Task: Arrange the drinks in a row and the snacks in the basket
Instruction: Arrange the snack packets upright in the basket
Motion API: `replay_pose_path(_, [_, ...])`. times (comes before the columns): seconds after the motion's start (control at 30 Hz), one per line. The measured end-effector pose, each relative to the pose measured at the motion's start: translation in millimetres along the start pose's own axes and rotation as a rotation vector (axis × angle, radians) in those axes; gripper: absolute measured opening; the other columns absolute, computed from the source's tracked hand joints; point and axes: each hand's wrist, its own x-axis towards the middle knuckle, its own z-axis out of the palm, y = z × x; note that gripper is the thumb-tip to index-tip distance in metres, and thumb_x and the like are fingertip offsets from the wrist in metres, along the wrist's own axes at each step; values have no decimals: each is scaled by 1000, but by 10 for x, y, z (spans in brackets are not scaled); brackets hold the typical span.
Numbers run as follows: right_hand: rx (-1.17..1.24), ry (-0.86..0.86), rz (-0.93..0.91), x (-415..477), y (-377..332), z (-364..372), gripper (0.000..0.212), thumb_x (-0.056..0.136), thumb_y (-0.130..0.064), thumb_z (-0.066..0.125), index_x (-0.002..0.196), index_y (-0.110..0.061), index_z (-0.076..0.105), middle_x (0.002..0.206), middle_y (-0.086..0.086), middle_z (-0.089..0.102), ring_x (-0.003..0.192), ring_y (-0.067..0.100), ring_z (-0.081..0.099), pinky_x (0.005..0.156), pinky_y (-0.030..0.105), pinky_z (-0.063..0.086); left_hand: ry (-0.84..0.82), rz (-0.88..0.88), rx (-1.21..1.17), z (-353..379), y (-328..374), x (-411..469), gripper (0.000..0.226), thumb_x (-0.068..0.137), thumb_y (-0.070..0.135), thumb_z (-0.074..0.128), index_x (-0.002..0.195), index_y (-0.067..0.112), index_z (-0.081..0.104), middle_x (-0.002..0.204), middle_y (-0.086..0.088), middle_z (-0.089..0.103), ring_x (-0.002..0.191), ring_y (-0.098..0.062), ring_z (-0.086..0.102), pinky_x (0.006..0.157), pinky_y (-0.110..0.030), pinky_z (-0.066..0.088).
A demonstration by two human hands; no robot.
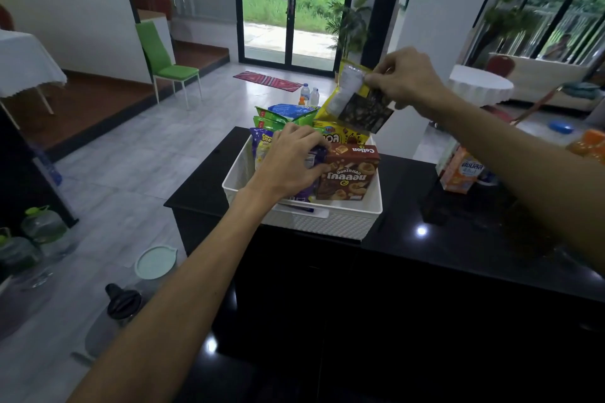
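Observation:
A white basket [330, 222] stands on the black counter [458, 239], filled with several snacks. A brown Collon box [352, 173] stands upright at its front right, with green bags [271, 119], a blue bag [289, 109] and a yellow box [340, 134] behind it. My left hand [291, 160] grips a purple snack bag [314, 157] inside the basket, next to the brown box. Above the basket's back right corner, my right hand [406, 78] pinches a yellow and black snack bag [353, 101] by its top edge. An orange drink carton [461, 173] stands on the counter at the right.
Another orange package [589, 144] shows at the right edge. Bottles [309, 95] stand on the floor beyond the counter. A green chair [167, 65] is at the back left. Water jugs [42, 229], a pale lid [155, 262] and a dark jug [121, 304] lie on the floor at left.

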Motion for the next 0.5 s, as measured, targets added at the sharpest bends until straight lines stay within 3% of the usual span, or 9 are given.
replay_pose_path(0.17, [-100, -19, 25, -13, 14, 200, 25, 86, -34, 70, 86, -9, 72, 89, 7, 69, 77, 20, 65, 59, 33, 55, 3, -1, -7, -4, 7, 2, 40, 78, 34, 79, 112, 17, 67, 116, 1, 65, 110, -21, 46, 97, -41, 35])
replay_pose_path(0.27, [-167, -110, 44, 11, -7, 220, 26, 86, -31, 70, 91, -5, 73, 82, 9, 69, 67, 19, 62, 50, 28, 48, 4, -4, -7, -14, 10, 5, 41, 77, 34, 80, 112, 15, 68, 115, 0, 65, 111, -23, 47, 97, -42, 36])
replay_pose_path(0.37, [-200, -213, 57, 41, -44, 203, 25, 86, -31, 71, 84, -6, 70, 73, 7, 67, 53, 13, 57, 40, 22, 39, 6, 4, -12, -13, -2, 9, 41, 76, 32, 82, 109, 13, 68, 112, -2, 65, 113, -24, 47, 100, -44, 37])
replay_pose_path(0.5, [-256, -363, 39, -8, -51, 364, 28, 87, -33, 71, 86, -5, 69, 75, 8, 68, 58, 15, 61, 42, 22, 42, 5, 24, -8, -12, -20, 11, 42, 75, 31, 83, 109, 12, 67, 113, -4, 65, 120, -26, 47, 106, -43, 35])
